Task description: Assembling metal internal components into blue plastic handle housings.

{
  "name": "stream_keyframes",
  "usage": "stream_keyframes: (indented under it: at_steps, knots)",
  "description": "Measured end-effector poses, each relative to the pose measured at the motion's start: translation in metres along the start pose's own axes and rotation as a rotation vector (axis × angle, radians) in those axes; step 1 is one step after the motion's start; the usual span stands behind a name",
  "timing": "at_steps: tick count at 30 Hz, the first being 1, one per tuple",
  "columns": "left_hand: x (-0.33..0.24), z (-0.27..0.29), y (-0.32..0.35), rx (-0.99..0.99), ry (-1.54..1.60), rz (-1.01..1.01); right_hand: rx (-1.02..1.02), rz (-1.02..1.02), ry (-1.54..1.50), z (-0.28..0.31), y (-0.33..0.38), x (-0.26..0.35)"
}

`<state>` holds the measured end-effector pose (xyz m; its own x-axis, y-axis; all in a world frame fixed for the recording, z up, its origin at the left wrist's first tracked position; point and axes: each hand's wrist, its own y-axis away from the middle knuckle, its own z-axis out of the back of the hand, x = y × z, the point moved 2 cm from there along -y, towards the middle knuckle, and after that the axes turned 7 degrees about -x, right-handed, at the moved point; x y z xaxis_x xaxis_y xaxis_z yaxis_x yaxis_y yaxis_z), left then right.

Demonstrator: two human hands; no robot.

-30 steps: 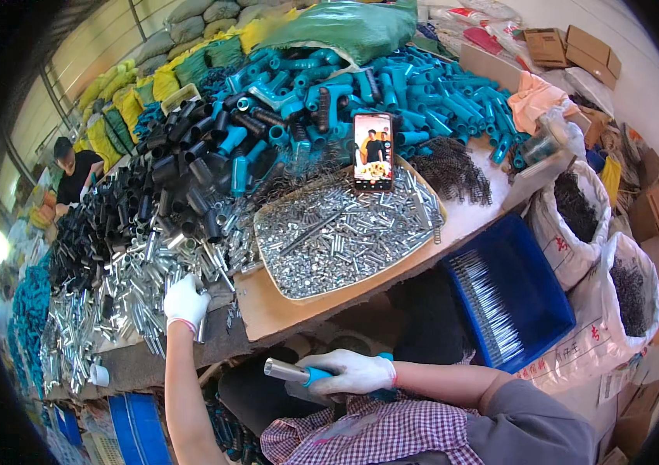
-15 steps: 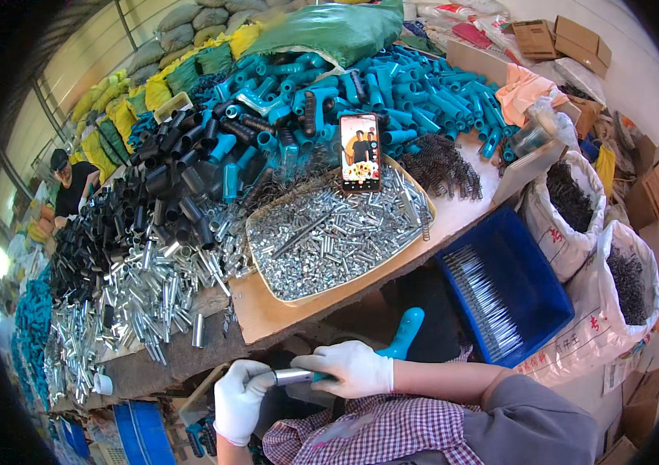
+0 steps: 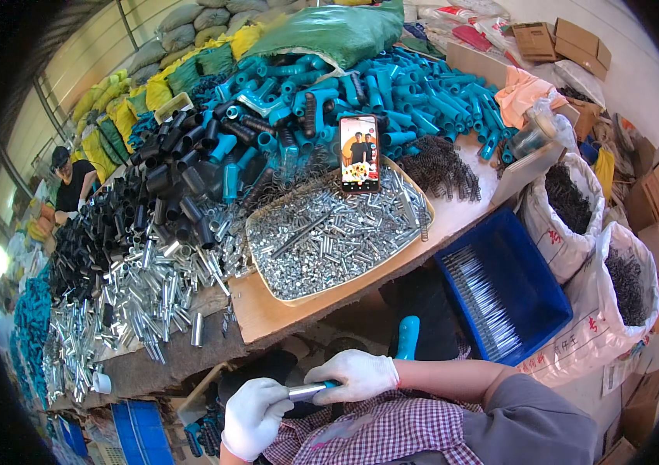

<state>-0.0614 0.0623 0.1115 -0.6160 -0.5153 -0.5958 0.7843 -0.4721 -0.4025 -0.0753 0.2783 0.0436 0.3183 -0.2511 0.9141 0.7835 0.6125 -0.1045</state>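
Observation:
In front of my body, my right hand (image 3: 359, 375) in a white glove is closed round a teal pistol-shaped handle (image 3: 406, 338). Its curved grip sticks up behind the wrist. A shiny metal tube (image 3: 305, 391) extends from the handle's other end toward the left. My left hand (image 3: 254, 418), gloved as well, has its fingers closed at the tube's tip and hides that end. Beyond both hands, on the table, lies a cream tray (image 3: 296, 301) heaped with small metal pins and parts. A phone (image 3: 360, 153) stands upright at its far edge.
Teal handles (image 3: 422, 105), black sleeves (image 3: 182, 147) and metal tubes (image 3: 163, 291) are piled on the table. A blue bin (image 3: 543, 288) with metal rods stands right, beside white sacks (image 3: 616, 302) of springs. Another person (image 3: 74, 182) is at the far left.
Both hands have shifted slightly, the left one down and to the right. The teal handle has turned, its grip now standing more upright and lower.

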Motion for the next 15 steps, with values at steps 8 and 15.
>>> stream_keyframes:
  at_steps: [8,15]
  knots:
    - [-0.005,-0.002,0.010,-0.081,0.097,0.357,-0.075,0.099,0.050,-0.004,-0.003,-0.001]
    - [0.030,-0.033,0.026,-0.153,0.353,0.951,-0.277,0.131,0.592,-0.014,-0.003,-0.011]
